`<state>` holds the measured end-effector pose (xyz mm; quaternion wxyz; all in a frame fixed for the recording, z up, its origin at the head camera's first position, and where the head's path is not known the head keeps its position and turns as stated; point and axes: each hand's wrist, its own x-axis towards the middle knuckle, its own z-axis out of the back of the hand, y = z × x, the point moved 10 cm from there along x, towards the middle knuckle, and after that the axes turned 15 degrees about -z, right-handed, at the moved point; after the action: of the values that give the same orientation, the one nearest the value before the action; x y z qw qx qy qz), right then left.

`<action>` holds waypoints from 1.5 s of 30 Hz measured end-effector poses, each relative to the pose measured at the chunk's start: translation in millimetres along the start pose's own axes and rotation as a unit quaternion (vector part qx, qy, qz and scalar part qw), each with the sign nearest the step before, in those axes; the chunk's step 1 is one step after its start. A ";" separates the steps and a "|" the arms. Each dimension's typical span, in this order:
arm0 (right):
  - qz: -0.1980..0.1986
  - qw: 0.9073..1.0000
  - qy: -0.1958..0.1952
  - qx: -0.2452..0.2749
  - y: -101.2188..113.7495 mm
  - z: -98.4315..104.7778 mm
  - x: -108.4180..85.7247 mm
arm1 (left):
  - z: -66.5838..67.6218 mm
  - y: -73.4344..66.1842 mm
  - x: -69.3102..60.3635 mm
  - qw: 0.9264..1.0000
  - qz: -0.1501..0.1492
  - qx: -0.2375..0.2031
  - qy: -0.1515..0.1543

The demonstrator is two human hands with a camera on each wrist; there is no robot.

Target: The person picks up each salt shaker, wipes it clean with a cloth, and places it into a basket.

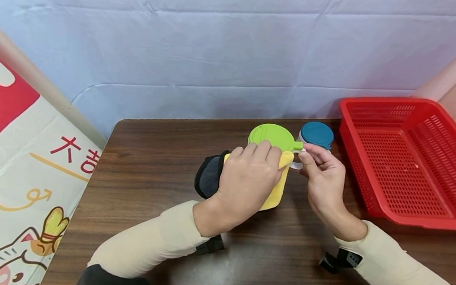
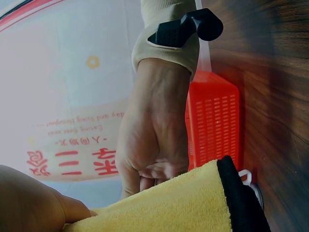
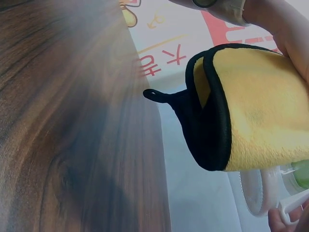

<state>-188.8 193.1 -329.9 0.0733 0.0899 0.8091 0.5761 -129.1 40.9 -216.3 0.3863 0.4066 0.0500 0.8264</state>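
Note:
A folded yellow cloth (image 1: pixel 275 194) with black edging and a grey side is gripped by my left hand (image 1: pixel 249 172), at the front of a container with a bright green lid (image 1: pixel 272 136). My right hand (image 1: pixel 325 180) pinches at the white handle (image 1: pixel 296 166) beneath the lid's tab. In the right wrist view the cloth (image 3: pixel 265 106) shows a black hanging loop and hides most of the green-lidded container. The left wrist view has the cloth (image 2: pixel 183 203) covering the right fingertips.
Just behind my right hand stands a jar with a blue lid (image 1: pixel 317 134). A red perforated basket (image 1: pixel 389 101) sits at the right of the brown wooden table (image 1: pixel 151 155). A pale blue cloth backdrop (image 1: pixel 218 49) hangs behind the table's far edge.

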 end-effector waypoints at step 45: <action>-0.017 1.000 -0.011 -0.023 -0.3 7.9 4.3 | -5.3 34.9 -21.9 0.996 0.039 -0.078 -0.014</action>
<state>-191.3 201.2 -332.8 0.0936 0.0805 0.7963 0.5921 -145.6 3.0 -219.9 0.3855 0.3882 -0.0362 0.8363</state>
